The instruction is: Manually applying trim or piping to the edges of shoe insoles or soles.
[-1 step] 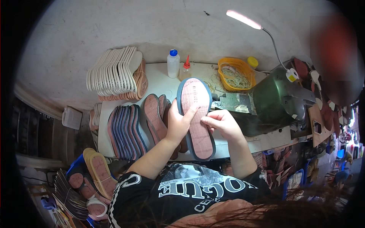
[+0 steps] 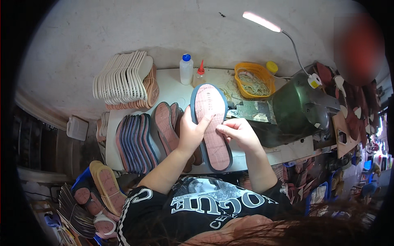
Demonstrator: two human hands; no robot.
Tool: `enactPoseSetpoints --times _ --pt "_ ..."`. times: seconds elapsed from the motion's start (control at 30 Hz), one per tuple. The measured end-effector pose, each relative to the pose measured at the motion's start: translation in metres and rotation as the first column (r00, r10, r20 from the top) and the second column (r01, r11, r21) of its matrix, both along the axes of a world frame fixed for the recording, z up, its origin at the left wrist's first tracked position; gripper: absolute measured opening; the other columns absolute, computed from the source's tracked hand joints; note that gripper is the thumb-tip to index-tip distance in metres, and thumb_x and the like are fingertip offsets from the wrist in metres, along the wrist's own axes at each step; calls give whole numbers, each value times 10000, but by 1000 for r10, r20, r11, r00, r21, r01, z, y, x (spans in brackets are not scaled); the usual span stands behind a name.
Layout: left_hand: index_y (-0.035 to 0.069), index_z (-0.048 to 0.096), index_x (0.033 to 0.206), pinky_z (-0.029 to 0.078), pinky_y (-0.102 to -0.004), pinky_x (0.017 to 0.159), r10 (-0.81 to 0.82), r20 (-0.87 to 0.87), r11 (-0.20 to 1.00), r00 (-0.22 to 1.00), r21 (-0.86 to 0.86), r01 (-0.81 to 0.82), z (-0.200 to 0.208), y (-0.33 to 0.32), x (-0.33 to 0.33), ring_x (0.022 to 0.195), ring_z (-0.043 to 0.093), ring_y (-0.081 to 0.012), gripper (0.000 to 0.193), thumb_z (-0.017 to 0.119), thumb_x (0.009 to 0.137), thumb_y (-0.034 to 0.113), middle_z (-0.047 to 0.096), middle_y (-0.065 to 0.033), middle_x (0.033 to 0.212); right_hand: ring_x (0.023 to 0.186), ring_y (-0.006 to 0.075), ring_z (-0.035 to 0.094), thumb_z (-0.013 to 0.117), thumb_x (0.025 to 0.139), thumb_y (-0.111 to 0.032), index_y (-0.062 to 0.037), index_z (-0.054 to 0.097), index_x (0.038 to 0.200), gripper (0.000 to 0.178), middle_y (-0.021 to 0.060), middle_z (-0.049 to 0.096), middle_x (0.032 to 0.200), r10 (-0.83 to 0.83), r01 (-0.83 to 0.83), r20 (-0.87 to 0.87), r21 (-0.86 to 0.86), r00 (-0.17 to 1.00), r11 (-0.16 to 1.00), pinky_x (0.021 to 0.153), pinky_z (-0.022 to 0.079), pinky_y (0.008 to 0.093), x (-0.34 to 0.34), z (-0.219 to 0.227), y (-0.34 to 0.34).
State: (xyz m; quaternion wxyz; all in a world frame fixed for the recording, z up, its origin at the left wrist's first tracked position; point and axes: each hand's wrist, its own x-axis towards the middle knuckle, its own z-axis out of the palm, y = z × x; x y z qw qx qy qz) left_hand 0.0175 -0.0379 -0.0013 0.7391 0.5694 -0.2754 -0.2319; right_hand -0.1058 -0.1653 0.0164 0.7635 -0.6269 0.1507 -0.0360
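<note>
In the head view, I see the left hand point(image 2: 192, 132) clamped round the sole's point(image 2: 214, 141) left edge, thumb across its face, remaining fingers mostly hidden behind. The right hand point(image 2: 242, 133) has thumb and forefinger drawn together, seemingly pinching the right edge. The sole is held above the bench point(image 2: 168, 84), left of the green machine point(image 2: 295, 110).

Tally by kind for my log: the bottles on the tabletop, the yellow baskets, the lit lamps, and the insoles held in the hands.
Bottles: 2 (blue-capped bottle, red-tipped bottle)
Yellow plastic basket: 1
Lit gooseneck lamp: 1
Held insole: 1
Total: 5
</note>
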Motion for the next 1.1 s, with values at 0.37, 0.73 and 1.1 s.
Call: enactPoseSetpoints --times 0.37,0.73,1.1 --pt "-35 638 908 380 -355 888 263 65 963 963 48 -266 -56 -38 26 956 494 -271 353 766 734 243 510 -136 978 569 10 433 682 851 -170 18 654 708 238 -59 557 628 -420 430 93 -225 903 874 493 351 198 15 -17 3" --pt "-41 595 1011 463 -309 827 155 -134 988 979 -8 -157 -36 -29 23 914 581 -191 314 723 792 145 555 -107 1001 605 47 525 661 867 -237 -15 675 858 223 -19 610 711 -290 287 4 119 957 951 559 415 187 -9 -24 -2" --pt "-33 491 1186 489 -289 849 -261 -361 962 895 -174 210 21 20 -4 941 611 -162 379 625 854 91 608 -117 1096 654 133 639 722 806 -186 16 657 913 238 82 666 787 73 -108 122 311 990 944 593 540 260 6 -6 6"
